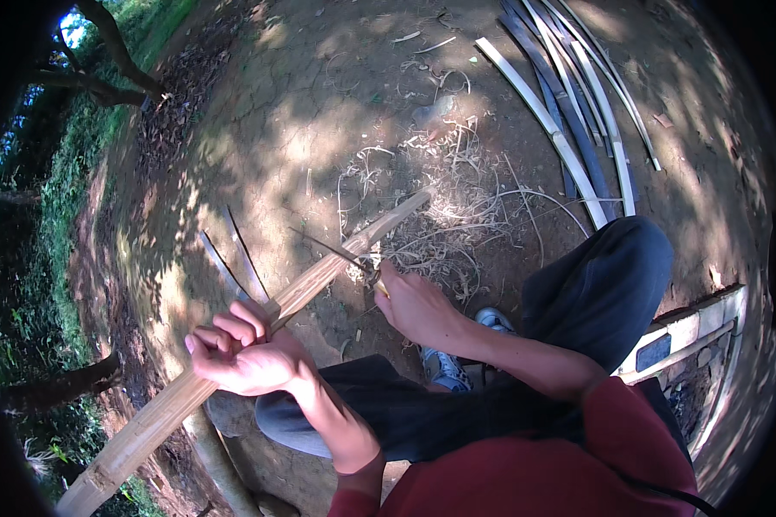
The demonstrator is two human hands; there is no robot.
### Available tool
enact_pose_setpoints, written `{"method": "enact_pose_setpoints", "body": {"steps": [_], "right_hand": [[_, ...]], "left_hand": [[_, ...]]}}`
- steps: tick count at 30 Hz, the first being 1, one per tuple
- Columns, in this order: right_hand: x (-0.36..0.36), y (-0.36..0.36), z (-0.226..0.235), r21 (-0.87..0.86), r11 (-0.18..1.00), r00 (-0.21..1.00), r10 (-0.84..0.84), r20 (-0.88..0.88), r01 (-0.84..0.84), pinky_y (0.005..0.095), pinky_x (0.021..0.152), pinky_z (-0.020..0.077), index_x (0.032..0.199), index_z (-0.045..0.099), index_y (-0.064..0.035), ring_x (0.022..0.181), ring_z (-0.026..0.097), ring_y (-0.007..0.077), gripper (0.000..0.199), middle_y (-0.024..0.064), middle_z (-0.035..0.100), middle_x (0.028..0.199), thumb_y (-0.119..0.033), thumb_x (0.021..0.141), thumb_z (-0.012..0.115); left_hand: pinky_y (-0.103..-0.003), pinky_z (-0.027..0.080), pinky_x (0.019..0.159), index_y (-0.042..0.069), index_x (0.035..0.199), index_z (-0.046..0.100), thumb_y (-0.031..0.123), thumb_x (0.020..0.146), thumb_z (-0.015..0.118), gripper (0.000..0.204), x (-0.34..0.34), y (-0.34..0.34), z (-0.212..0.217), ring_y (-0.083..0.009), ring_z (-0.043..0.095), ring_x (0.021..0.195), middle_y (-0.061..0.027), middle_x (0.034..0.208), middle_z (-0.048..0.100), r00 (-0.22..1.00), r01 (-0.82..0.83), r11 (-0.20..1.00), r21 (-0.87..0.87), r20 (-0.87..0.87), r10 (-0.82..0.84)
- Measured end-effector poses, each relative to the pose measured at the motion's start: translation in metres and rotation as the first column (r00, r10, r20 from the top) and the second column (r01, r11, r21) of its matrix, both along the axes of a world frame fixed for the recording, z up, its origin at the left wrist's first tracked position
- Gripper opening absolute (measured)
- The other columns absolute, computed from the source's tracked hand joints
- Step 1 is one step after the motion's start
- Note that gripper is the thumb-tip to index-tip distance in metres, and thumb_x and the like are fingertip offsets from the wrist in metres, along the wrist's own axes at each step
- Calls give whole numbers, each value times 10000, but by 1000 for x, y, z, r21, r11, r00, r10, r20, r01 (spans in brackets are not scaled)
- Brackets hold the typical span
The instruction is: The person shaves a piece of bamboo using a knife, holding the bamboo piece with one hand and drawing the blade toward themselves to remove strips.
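A long, pale split-wood pole (319, 277), perhaps bamboo, slants from the lower left up to the middle of the ground. My left hand (254, 351) lies across it with the palm turned up and fingers curled in against the wood; part of the grip is hidden. My right hand (416, 303) is closed on the handle of a knife (332, 250). The narrow dark blade crosses over the pole, beyond my left hand. Whether its edge touches the wood is hard to tell.
Curled shavings (457, 215) litter the dirt around the pole's far end. Long pale and dark strips (569, 112) lie at the far right. Two short dark strips (243, 250) are beyond my left hand. A pale frame (698, 332) sits right of my knee; tree trunks (116, 43) stand left.
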State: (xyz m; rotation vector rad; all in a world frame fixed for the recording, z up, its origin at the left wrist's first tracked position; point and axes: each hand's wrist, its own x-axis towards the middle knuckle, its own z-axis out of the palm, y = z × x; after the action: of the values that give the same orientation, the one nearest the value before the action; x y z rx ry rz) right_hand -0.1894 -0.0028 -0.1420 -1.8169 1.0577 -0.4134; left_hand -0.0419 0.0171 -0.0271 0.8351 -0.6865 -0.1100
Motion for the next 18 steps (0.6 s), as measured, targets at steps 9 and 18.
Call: {"method": "enact_pose_setpoints", "body": {"steps": [9,18], "right_hand": [[2,-7,-19,72,997,999,-16,-29,18,477,620,502,992,467,139,688,629,416,283,260,597,651,-111,865,503],[3,2,15,33,999,995,-17,103,14,501,504,432,966,373,89,551,571,441,234,239,535,538,-106,900,485]], "left_hand": [[-248,129,361,110,641,324,211,934,416,323,0,1,5,-92,128,396,17,574,155,998,-47,999,24,-37,48],[-261,145,372,129,609,264,220,924,419,363,8,3,7,-91,126,389,22,547,141,992,118,992,41,-47,-116]]}}
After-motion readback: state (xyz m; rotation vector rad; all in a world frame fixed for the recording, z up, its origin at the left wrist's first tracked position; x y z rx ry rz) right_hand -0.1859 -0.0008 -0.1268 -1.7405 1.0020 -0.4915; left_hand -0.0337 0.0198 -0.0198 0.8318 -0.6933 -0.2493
